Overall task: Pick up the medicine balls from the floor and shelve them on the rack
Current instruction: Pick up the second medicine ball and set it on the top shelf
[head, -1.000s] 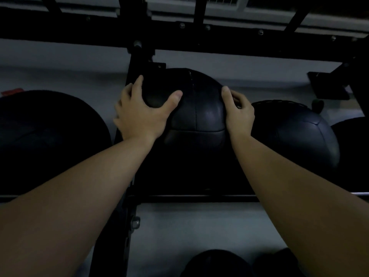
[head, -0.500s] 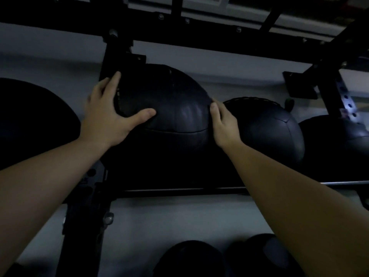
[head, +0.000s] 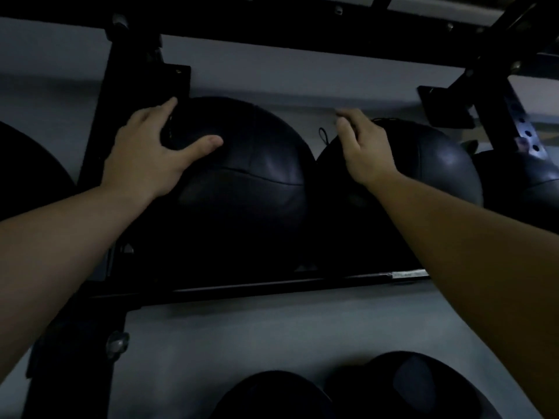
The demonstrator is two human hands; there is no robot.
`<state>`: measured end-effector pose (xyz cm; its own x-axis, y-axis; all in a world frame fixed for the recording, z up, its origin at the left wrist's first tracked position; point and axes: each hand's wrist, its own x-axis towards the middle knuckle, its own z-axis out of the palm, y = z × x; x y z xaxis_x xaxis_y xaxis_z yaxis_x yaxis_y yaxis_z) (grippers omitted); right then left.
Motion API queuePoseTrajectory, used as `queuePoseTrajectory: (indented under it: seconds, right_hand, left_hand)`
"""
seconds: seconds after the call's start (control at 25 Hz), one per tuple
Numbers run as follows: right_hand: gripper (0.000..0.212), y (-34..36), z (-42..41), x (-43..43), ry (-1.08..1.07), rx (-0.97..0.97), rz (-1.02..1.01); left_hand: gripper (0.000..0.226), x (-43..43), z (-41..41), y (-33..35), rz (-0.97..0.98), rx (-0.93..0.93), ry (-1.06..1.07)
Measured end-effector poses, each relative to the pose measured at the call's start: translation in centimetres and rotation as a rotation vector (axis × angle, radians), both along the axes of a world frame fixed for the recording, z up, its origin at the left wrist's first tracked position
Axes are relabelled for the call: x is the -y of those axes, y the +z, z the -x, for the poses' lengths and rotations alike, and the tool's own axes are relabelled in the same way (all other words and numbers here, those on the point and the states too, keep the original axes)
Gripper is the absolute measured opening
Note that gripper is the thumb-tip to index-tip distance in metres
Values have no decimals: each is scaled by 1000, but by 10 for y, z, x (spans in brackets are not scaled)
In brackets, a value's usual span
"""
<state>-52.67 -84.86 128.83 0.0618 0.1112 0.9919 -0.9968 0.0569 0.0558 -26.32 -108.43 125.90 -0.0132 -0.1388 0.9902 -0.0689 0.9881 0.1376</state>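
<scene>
A large black medicine ball (head: 251, 176) rests on the rack's rail (head: 272, 287), tight against the black upright post (head: 99, 164). My left hand (head: 151, 152) lies flat on its upper left side, fingers spread, thumb on the leather. My right hand (head: 366, 146) hovers off that ball, fingers loosely curled, in front of a second black ball (head: 438, 164) shelved to the right. A third ball (head: 526, 182) sits at the far right of the same shelf.
Another dark ball (head: 27, 164) fills the shelf section left of the post. Two more balls (head: 402, 388) sit on a lower level at the bottom edge. A black crossbar (head: 302, 34) runs overhead, and a perforated upright (head: 520, 116) stands at right.
My right hand has come off the middle ball and moved right and up. My left hand stays on the ball. The view has shifted closer and rightward.
</scene>
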Motion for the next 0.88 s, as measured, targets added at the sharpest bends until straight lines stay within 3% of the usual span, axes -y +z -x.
queuePoseTrajectory:
  seconds: [0.12,0.28,0.36,0.44,0.56,0.72,0.88]
  right_hand:
    - [59,-3,3,13,-85,-48,-74]
    - [92,-10,-17,15,-442,0,-298]
    - [95,-17,-35,28,-403,86,-338]
    - [93,-33,-52,51,-229,187,-360]
    - [78,-54,-71,73,-59,323,-337]
    - [76,-57,-99,56,-118,446,-441]
    - [76,-62,-137,16,-139,368,-430]
  left_hand:
    - [137,20,5,1,-106,48,0]
    - [97,-2,9,-9,-255,101,-42]
    - [96,-12,18,-32,-283,70,25]
    - [102,-14,17,-49,-230,74,50]
    - [107,-17,7,-47,-262,144,100]
    - [110,-41,-17,-39,-324,326,173]
    - [96,-90,-49,-39,-247,320,271]
